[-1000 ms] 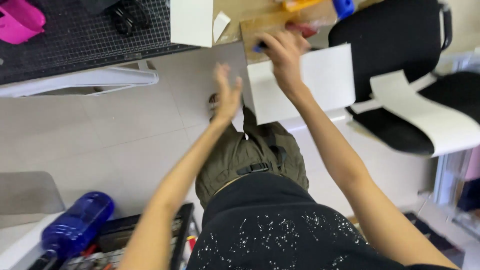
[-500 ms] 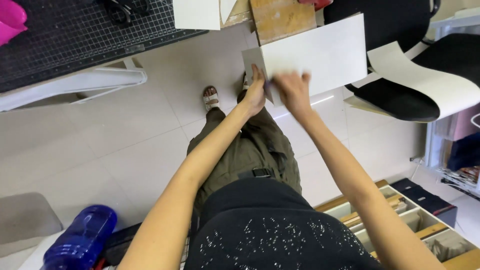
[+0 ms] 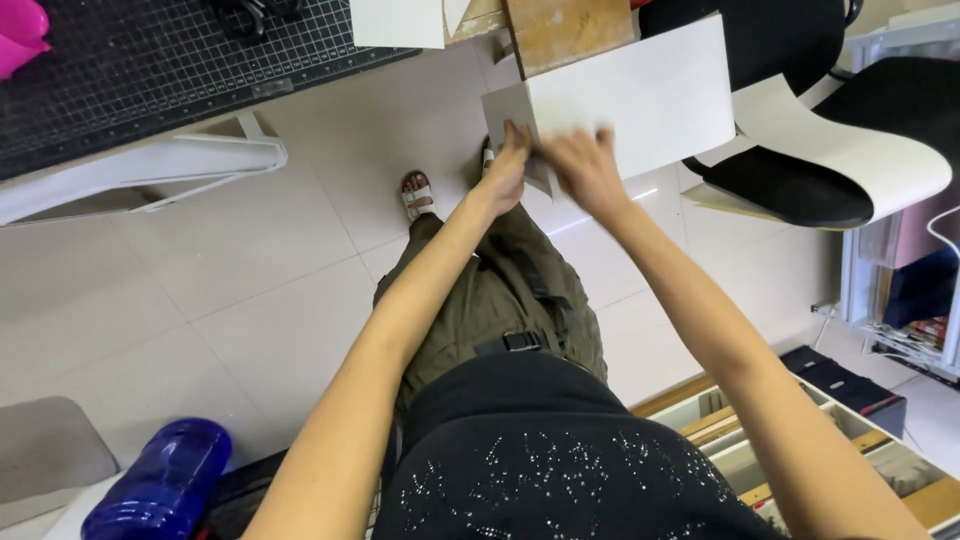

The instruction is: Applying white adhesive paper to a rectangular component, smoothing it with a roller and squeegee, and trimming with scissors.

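Note:
A large white card sheet (image 3: 640, 95) is held out in front of me above the floor, with a smaller grey sheet (image 3: 506, 106) lying against its left end. My left hand (image 3: 508, 165) pinches the lower left corner where both sheets meet. My right hand (image 3: 583, 168) grips the bottom edge of the white sheet just to the right, blurred by motion. Both hands are close together, almost touching. Below them I see my olive trousers and a sandalled foot (image 3: 417, 192).
A black gridded cutting mat (image 3: 150, 70) lies on a white table at top left. A wooden board (image 3: 565, 30) sits at top centre. A black chair with a curled white sheet (image 3: 850, 150) is right. Blue bottle (image 3: 160, 485) lower left; a compartment tray (image 3: 800, 430) lower right.
My right hand left the tabletop and came down to the white sheet. My left hand rose to join it, and the sheet now hangs in both hands nearer to me.

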